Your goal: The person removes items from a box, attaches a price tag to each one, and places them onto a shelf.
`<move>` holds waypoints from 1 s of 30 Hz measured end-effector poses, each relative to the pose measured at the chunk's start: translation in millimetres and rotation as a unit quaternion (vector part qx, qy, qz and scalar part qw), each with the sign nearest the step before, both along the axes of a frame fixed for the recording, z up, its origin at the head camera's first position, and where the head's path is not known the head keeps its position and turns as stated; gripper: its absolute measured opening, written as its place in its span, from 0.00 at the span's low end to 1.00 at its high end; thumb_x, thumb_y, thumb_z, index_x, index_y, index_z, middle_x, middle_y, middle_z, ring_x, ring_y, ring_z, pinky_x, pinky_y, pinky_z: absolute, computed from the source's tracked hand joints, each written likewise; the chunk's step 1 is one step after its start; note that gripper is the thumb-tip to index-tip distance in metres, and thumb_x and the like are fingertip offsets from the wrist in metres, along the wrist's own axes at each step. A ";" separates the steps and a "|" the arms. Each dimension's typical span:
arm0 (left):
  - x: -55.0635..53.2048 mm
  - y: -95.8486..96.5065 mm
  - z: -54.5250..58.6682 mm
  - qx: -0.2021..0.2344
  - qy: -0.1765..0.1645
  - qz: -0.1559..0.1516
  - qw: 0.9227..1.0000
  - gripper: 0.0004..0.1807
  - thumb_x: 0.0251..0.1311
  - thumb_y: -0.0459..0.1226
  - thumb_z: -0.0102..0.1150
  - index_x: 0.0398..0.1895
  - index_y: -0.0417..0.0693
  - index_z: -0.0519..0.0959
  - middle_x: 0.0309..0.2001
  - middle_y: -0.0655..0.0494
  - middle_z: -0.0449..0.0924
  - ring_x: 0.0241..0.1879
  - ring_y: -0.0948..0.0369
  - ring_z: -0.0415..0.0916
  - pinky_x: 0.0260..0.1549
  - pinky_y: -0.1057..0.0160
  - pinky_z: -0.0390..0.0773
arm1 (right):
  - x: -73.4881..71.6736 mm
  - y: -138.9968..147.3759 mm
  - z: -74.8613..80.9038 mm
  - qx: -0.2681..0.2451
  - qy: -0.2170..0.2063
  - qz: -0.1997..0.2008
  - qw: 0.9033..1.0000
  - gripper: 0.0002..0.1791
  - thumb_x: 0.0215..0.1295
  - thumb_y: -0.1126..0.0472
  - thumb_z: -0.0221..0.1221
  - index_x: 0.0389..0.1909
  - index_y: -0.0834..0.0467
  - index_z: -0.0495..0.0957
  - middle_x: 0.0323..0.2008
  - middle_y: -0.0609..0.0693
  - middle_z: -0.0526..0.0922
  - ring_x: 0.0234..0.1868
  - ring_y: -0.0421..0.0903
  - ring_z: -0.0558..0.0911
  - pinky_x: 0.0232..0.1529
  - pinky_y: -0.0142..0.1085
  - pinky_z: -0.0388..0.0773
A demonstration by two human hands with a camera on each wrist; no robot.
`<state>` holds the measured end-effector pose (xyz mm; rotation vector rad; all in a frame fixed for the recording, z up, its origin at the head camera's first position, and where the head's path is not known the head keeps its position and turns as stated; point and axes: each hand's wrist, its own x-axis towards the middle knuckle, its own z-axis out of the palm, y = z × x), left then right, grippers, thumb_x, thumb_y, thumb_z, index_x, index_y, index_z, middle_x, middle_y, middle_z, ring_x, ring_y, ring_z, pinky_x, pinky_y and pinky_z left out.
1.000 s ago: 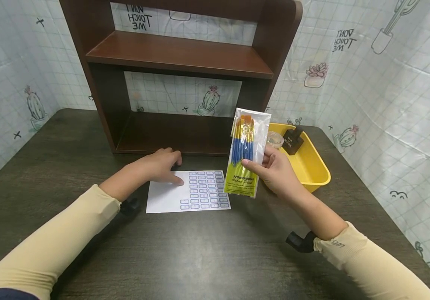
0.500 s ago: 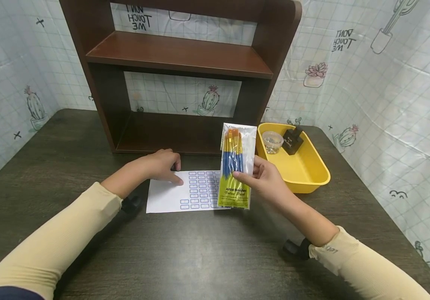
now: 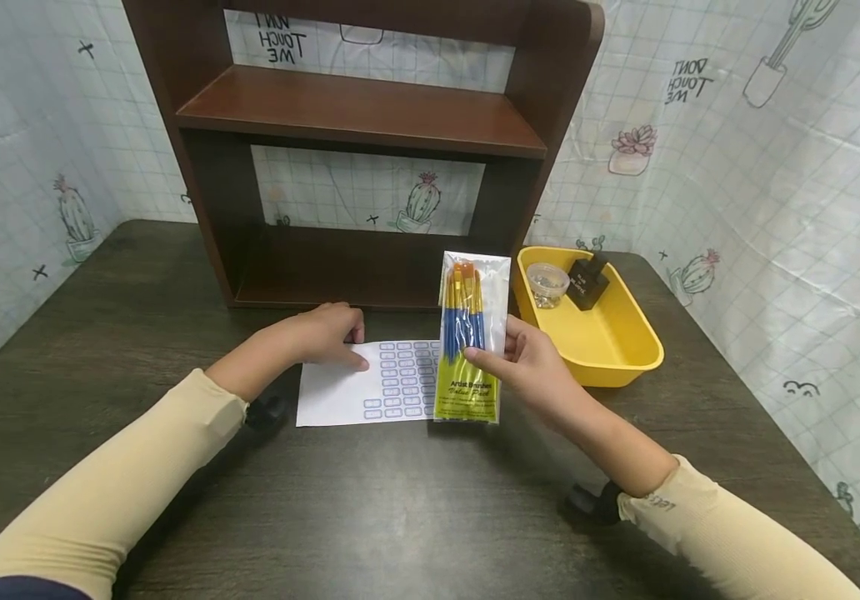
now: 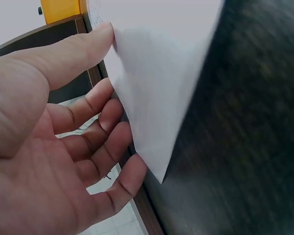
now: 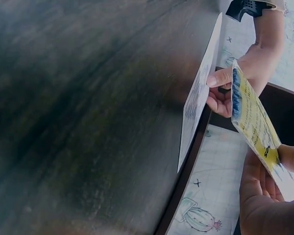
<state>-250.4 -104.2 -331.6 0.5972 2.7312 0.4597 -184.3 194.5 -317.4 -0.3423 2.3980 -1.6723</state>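
Note:
In the head view, my right hand (image 3: pixel 538 362) pinches a clear pack of paintbrushes (image 3: pixel 469 333) by its right side, thumb in front. The brushes have blue handles and orange bristles, above a yellow-green "Artist Brushes" label. The pack is held upright above the right part of a white sheet of paper (image 3: pixel 332 400) printed with rows of small blue-bordered labels, partly covering it. My left hand (image 3: pixel 323 335) rests at the sheet's upper left. The left wrist view shows its thumb (image 4: pixel 95 44) touching the sheet's edge, with loosely bent fingers (image 4: pixel 120 183) alongside.
A brown shelf unit (image 3: pixel 370 108) stands behind the hands. A yellow tray (image 3: pixel 617 346) at the right holds a clear round tub (image 3: pixel 547 287) and a black bottle-like item (image 3: pixel 587 282). All stand on a dark wood-grain table (image 3: pixel 370 517).
My right hand has brought the brush pack left and down from in front of the yellow tray to over the sheet, then stayed nearly still. My left hand has stayed on the sheet.

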 end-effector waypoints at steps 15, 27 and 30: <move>-0.6 -3.5 -2.2 0.015 0.001 0.007 1.000 0.21 0.63 0.43 0.73 0.52 0.41 0.79 0.45 0.49 0.79 0.47 0.53 0.73 0.51 0.54 0.75 | 7.5 -2.9 -2.6 0.017 0.000 0.038 0.999 0.27 0.71 0.67 0.64 0.68 0.69 0.69 0.56 0.68 0.86 0.48 0.47 0.91 0.50 0.38 0.88; -2.3 -18.5 -1.6 0.050 0.086 0.033 0.995 0.06 0.74 0.32 0.55 0.47 0.39 0.80 0.41 0.46 0.78 0.42 0.52 0.72 0.42 0.56 0.74 | 10.7 -9.6 -18.1 0.042 -0.030 0.033 0.998 0.28 0.69 0.66 0.66 0.67 0.68 0.72 0.59 0.66 0.85 0.53 0.54 0.90 0.56 0.47 0.86; -1.5 -24.2 4.7 0.060 0.097 0.049 0.992 0.06 0.75 0.32 0.53 0.45 0.39 0.79 0.40 0.46 0.79 0.41 0.52 0.73 0.42 0.55 0.73 | 7.8 -9.2 -19.0 0.062 -0.040 0.019 0.997 0.27 0.69 0.64 0.67 0.66 0.67 0.73 0.58 0.64 0.86 0.53 0.53 0.90 0.57 0.47 0.86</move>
